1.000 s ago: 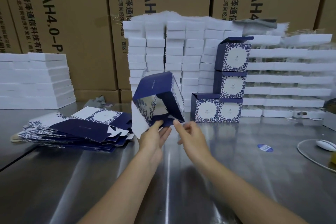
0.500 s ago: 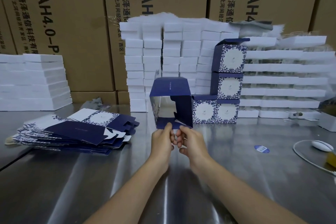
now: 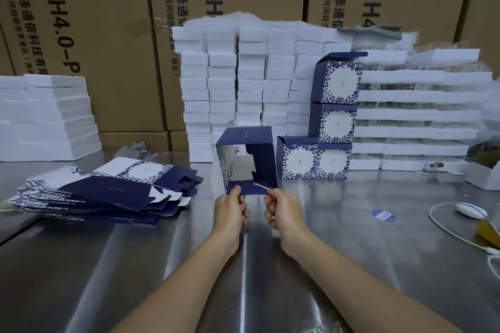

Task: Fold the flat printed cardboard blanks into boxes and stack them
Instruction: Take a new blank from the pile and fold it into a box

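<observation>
A half-formed navy and white printed box stands squared up as an open tube above the steel table, its open end facing me. My left hand pinches the near bottom flap at its left corner. At the flap's right corner my right hand pinches it too. A fanned pile of flat printed blanks lies to the left. Several finished boxes are stacked just right of the one I hold, two on the table and two above.
White foam blocks are stacked behind the boxes, with more at the left and right. Brown cartons form the back wall. A white mouse with cable and a blue sticker lie on the steel table at right.
The box was tilted and held higher; it has swung upright and squared up lower, next to the stack. Both hands shifted to the near bottom flap and spread slightly apart.
</observation>
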A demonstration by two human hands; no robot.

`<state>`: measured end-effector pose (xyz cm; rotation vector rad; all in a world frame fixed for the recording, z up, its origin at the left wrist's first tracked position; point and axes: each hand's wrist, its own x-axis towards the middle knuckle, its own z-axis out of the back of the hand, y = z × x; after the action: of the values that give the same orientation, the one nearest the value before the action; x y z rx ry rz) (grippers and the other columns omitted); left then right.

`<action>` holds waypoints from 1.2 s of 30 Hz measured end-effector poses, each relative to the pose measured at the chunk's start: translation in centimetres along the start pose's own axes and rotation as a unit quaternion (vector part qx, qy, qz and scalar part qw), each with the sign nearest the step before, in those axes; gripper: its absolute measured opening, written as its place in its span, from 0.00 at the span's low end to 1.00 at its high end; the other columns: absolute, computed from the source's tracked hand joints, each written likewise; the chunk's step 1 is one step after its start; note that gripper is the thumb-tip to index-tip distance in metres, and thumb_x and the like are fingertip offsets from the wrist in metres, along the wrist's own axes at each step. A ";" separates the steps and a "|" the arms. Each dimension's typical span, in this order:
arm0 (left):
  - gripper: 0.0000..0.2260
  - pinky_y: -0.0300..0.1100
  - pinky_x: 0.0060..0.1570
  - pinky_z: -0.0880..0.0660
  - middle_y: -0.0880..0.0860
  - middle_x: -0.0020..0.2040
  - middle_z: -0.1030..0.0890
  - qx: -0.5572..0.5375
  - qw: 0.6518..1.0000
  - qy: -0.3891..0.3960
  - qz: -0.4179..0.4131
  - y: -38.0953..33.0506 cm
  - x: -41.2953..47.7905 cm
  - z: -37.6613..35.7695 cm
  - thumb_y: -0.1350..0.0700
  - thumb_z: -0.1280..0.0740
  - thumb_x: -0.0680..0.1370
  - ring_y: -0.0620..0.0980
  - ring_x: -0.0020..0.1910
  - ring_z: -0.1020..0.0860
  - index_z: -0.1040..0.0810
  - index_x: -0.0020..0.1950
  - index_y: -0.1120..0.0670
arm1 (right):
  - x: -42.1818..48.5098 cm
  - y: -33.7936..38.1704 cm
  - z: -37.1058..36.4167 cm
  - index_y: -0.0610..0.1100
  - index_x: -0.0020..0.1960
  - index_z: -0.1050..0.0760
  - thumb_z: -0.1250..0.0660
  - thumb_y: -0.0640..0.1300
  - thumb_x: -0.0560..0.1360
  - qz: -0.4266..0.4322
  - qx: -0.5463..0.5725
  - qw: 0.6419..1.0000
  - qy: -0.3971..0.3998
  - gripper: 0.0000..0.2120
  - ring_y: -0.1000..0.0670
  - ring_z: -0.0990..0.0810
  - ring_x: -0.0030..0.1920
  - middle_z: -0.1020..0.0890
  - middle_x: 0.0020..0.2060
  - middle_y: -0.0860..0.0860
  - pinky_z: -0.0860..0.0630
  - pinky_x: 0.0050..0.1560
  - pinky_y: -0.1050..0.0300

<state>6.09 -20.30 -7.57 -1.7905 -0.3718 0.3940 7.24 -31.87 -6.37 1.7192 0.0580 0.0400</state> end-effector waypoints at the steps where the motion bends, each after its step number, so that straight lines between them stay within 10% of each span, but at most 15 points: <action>1: 0.17 0.38 0.24 0.38 0.48 0.26 0.32 -0.011 1.000 -0.004 0.003 0.0 -0.1 0.0 0.48 0.39 0.86 0.46 0.23 0.32 0.30 0.39 0.53 | 0.1 0.0 0.1 0.45 0.34 0.29 0.38 0.42 0.82 0.002 0.003 1.000 -0.005 0.17 0.53 0.33 0.22 0.32 0.23 0.52 0.40 0.25 0.61; 22: 0.15 0.39 0.31 0.31 0.48 0.30 0.29 0.042 0.995 0.078 -0.051 -1.5 -1.0 0.2 0.47 0.35 0.85 0.44 0.28 0.28 0.29 0.42 0.53 | 1.0 0.1 0.4 0.45 0.40 0.21 0.31 0.57 0.82 -0.011 0.043 0.997 0.063 0.18 0.54 0.26 0.27 0.24 0.29 0.52 0.34 0.29 0.60; 26: 0.10 0.41 0.41 0.21 0.48 0.42 0.16 0.099 0.981 0.161 -0.042 -1.7 -0.7 0.8 0.49 0.27 0.80 0.45 0.41 0.16 0.18 0.56 0.54 | 1.8 0.9 1.0 0.43 0.37 0.24 0.33 0.49 0.83 0.014 0.067 0.998 0.001 0.18 0.55 0.30 0.23 0.28 0.25 0.52 0.35 0.25 0.63; 31: 0.24 0.47 0.43 0.17 0.53 0.62 0.19 0.022 0.995 0.060 -0.076 -2.4 0.2 1.8 0.66 0.39 0.82 0.53 0.54 0.14 0.29 0.74 0.43 | 2.6 2.2 2.6 0.43 0.35 0.29 0.32 0.44 0.80 0.073 0.054 0.995 -0.052 0.16 0.52 0.35 0.22 0.28 0.24 0.51 0.39 0.23 0.63; 36: 0.29 0.50 0.46 0.15 0.47 0.73 0.28 -0.086 0.986 0.061 -0.130 -4.0 -0.2 2.8 0.63 0.41 0.79 0.51 0.68 0.23 0.20 0.67 0.32 | 2.8 1.9 3.8 0.44 0.32 0.34 0.32 0.49 0.76 0.160 -0.092 0.982 -0.050 0.18 0.48 0.38 0.29 0.35 0.26 0.47 0.42 0.28 0.57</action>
<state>4.48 -17.02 -4.39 -1.8941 -0.5582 0.0695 10.34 -35.76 -5.13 1.5280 -0.2897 0.1906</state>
